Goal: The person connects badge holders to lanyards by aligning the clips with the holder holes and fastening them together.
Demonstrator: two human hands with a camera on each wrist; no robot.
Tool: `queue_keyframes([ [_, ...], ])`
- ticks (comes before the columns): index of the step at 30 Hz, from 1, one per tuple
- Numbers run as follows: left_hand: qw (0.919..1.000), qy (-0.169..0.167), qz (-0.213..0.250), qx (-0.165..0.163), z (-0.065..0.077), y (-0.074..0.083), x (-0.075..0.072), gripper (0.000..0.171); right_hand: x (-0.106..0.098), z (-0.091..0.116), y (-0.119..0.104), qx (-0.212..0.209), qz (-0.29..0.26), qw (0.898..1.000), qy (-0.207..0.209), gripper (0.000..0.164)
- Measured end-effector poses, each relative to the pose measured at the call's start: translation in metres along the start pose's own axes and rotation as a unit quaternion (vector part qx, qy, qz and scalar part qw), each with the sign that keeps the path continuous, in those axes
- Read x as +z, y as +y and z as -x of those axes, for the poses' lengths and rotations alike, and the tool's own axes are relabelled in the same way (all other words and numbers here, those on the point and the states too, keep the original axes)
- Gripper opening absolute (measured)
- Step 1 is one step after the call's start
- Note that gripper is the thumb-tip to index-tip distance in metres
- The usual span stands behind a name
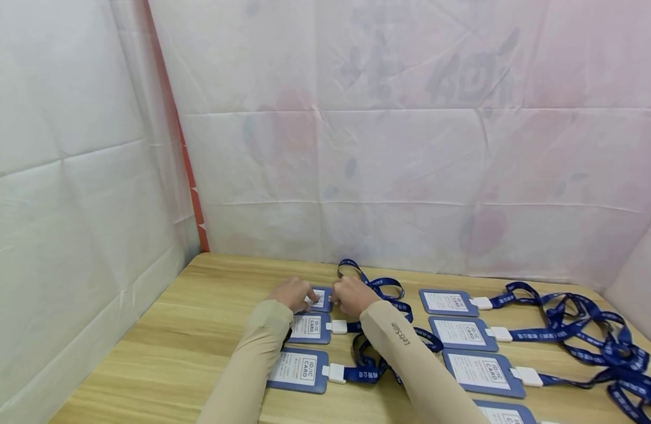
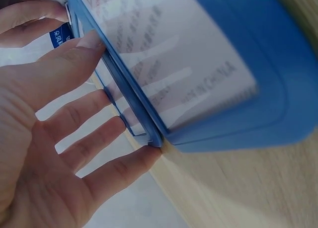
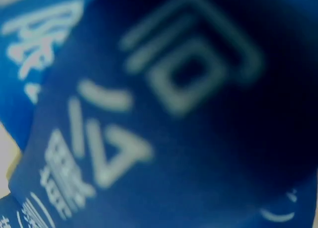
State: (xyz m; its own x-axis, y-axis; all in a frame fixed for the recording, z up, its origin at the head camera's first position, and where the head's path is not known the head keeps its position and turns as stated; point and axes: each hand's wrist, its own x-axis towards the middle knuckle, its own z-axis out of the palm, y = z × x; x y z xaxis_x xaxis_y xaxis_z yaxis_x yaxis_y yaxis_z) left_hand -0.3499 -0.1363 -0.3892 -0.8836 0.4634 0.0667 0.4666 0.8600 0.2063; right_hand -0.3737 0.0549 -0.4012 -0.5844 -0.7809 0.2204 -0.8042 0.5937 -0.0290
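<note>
Both hands are at the farthest badge holder point(image 1: 320, 299) of the left column, a blue frame around a white ID card. My left hand point(image 1: 292, 294) holds it by its edges; in the left wrist view the thumb point(image 2: 92, 41) lies at its near edge and the fingertips along the far edge and corner. At its lanyard end, my right hand point(image 1: 353, 295) has curled fingers pinching the white clip, mostly hidden by the hand. Dark blue lanyard point(image 3: 99, 138) with white lettering fills the right wrist view, hiding the right hand there.
Two more badge holders, a middle one point(image 1: 310, 327) and a near one point(image 1: 298, 370), lie below in the same column. Another column of badge holders point(image 1: 458, 333) lies to the right, with tangled lanyards point(image 1: 585, 330). A white sheet point(image 1: 399, 147) hangs behind the wooden table point(image 1: 161, 347).
</note>
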Motion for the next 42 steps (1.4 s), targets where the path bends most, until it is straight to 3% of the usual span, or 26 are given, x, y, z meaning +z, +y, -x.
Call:
queue_keyframes([
  [14,0.9999,0.002,0.014,0.002,0.002,0.003,-0.002,0.024,0.001,0.0,0.0,0.01,0.001,1.0,-0.001,0.022],
  [23,0.9999,0.007,-0.004,0.012,-0.005,-0.008,0.008,0.026,0.001,-0.001,-0.001,0.016,-0.003,1.0,0.0,0.023],
  [31,0.9999,0.0,0.01,-0.005,0.0,0.003,-0.001,0.024,0.001,-0.001,0.0,0.018,-0.006,1.0,0.001,0.023],
  [42,1.0,0.006,0.004,0.002,0.0,0.002,0.0,0.026,0.001,-0.002,-0.001,0.014,0.01,1.0,0.001,0.02],
])
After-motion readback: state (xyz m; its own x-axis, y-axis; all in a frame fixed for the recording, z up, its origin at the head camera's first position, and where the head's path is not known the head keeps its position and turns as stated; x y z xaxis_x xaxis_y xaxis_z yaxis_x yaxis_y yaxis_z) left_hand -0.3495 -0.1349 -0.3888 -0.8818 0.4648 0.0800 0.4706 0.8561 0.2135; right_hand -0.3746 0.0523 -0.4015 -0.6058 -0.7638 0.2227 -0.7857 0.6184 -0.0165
